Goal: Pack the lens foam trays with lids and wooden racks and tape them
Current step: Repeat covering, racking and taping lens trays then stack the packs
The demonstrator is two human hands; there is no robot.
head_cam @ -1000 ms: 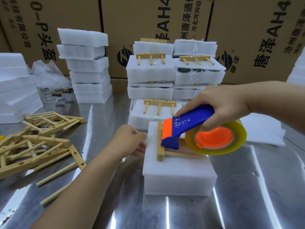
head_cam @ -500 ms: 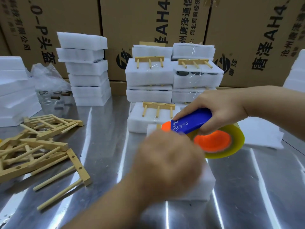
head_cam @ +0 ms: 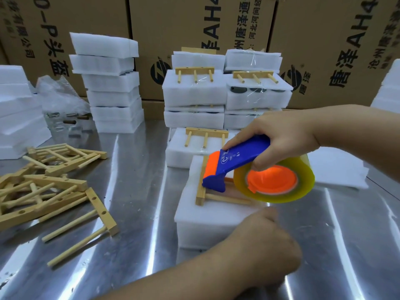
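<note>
Your right hand (head_cam: 279,137) grips the blue handle of the dispenser (head_cam: 233,163), fingers wrapped under it and thumb along the top. The tape roll (head_cam: 275,182), yellowish on an orange hub, hangs just below your palm. The dispenser's orange and blue head sits over the crossbar of the rack (head_cam: 203,191); whether it touches is not clear. That rack lies flat on the foam pack (head_cam: 216,221), pegs pointing right, near the pack's far left part. The pack stands mid-tabletop (head_cam: 134,169), directly in front of you. Your left hand (head_cam: 266,241) is at the pack's near right corner, fingers curled and blurred; you cannot tell what it holds, if anything. Just behind the pack lies another pack with rack (head_cam: 194,148) on top. Behind that, two stacks of taped packs (head_cam: 194,89) stand side by side, each topped with a rack under clear film. Left of them is a tall foam stack (head_cam: 112,83). Loose racks (head_cam: 43,187) lie heaped at the left of the tabletop. A plastic bag (head_cam: 58,96) sits far left, beside more foam (head_cam: 17,109). A flat foam sheet (head_cam: 337,169) lies at right, under your forearm. Cardboard boxes (head_cam: 194,22) with printed lettering line the back.
</note>
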